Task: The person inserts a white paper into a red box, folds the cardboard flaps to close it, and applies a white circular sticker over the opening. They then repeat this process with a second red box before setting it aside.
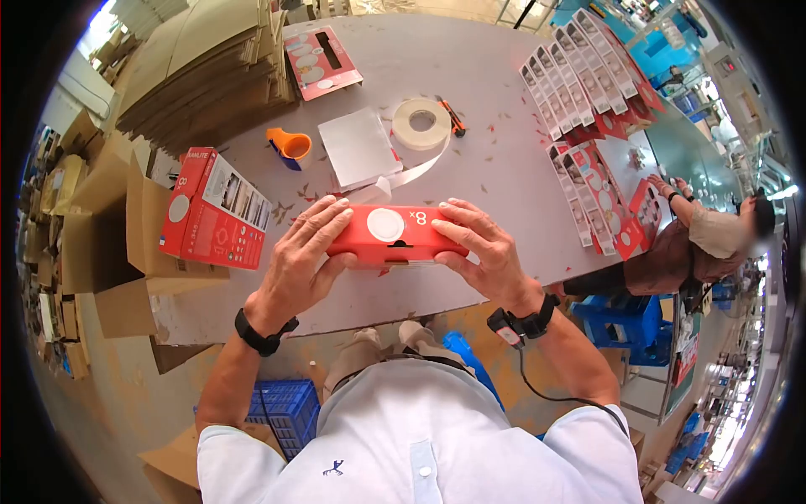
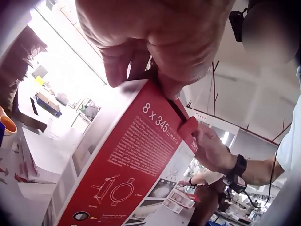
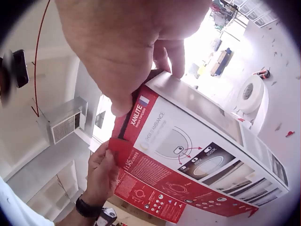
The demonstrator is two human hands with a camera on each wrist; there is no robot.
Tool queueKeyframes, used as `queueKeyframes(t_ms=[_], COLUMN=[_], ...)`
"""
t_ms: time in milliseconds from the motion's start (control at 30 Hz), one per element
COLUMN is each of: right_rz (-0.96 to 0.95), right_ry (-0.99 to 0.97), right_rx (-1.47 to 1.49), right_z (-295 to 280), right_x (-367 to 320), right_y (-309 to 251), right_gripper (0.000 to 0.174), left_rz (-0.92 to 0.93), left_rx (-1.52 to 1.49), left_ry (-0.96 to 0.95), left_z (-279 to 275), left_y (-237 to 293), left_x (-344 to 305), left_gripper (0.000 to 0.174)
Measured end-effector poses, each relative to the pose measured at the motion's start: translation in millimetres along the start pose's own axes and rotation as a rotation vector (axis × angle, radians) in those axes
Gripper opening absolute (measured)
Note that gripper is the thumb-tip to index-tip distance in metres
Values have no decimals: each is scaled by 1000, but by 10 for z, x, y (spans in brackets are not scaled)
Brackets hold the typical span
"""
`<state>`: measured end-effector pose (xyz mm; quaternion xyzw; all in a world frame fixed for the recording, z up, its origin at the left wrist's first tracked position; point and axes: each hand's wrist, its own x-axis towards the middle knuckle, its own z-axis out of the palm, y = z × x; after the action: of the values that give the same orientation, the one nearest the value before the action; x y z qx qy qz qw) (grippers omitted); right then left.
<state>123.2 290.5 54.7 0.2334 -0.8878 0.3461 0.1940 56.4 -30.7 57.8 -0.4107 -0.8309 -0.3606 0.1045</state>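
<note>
A red and white light box [image 1: 357,228], marked "8x", stands at the table's near edge between both hands. My left hand [image 1: 304,252] grips its left end, fingers over the top and thumb at the near side. Opposite it, my right hand [image 1: 494,256] holds the right end in the same way. In the left wrist view, the box's red printed side [image 2: 127,162] shows, with fingers at its upper edge by a dark slot. The right wrist view shows a white panel [image 3: 176,141] of this box and a red flap [image 3: 121,149] under the left hand's fingers.
Left stands another red box [image 1: 201,210] by an open carton [image 1: 151,235]. Beyond are an orange tape dispenser [image 1: 292,146], white sheets [image 1: 357,149], a tape roll [image 1: 421,124] and a cutter [image 1: 453,119]. Flat cardboard [image 1: 206,76] and printed boxes [image 1: 588,76] flank the table; a person [image 1: 714,223] works right.
</note>
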Motion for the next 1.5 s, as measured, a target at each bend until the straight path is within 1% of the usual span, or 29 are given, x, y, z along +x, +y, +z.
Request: queueKeyframes(t_ms=[133,233,333,433,533,633,733,833,867,900,967,1000,1100,1133,1233,1267,1333,1433,1500], right_rz=[-6,-23,-41,-66,-86,-94,-140,-255,-227,-225,-206,-199,-99,-64,3,18,-4,-39,-32], right_ry=[17,29,42,11,-60,-85,-93,-21,-21,-12,-12,-15,-80,-78,-43,-24,-35,-18,-16], right_rx=[21,-4,-2,-12,50,118,25,-184,-183,-186,-174,-196,-250,-258,-121,-104,-121,-151,-147], right_z=[-38,-7,19,20,-23,-29,45,103,101,93,100,92,11,-21,26,83,174,225,238], right_x=[35,18,-4,-40,-51,-63,-176,-213,-238,-206,-230,-218,-100,-58,86,124,123,152,150], right_y=[4,18,14,62,119,127,197,233,204,208,163,145,6,-81,-383,-432,-402,-387,-417], right_gripper=[44,43,43,48,53,56,54,54,53,53,52,50,49,47,48,39,31,20,14], left_rz=[2,13,17,26,43,118,182,214,237,222,172,171,151,194,192,187,175,161,141], left_rx=[-48,-57,-32,-31,-31,46,46,148,199,189,159,205,335,409,410,387,336,327,231], left_ry=[86,112,119,109,47,-12,44,61,44,10,-72,-124,-102,-88,-78,-72,-61,-69,-98], left_z=[59,93,116,124,97,89,224,200,155,113,79,80,373,374,403,397,376,367,300], left_y=[-68,-82,-74,-68,-96,-208,-329,-299,-274,-228,0,122,133,127,100,105,141,150,177], left_x=[38,23,2,-12,-49,-84,-154,-110,-67,31,209,304,312,323,311,315,314,296,313], left_gripper=[50,45,44,47,57,69,76,74,75,76,79,79,71,67,67,66,62,67,71])
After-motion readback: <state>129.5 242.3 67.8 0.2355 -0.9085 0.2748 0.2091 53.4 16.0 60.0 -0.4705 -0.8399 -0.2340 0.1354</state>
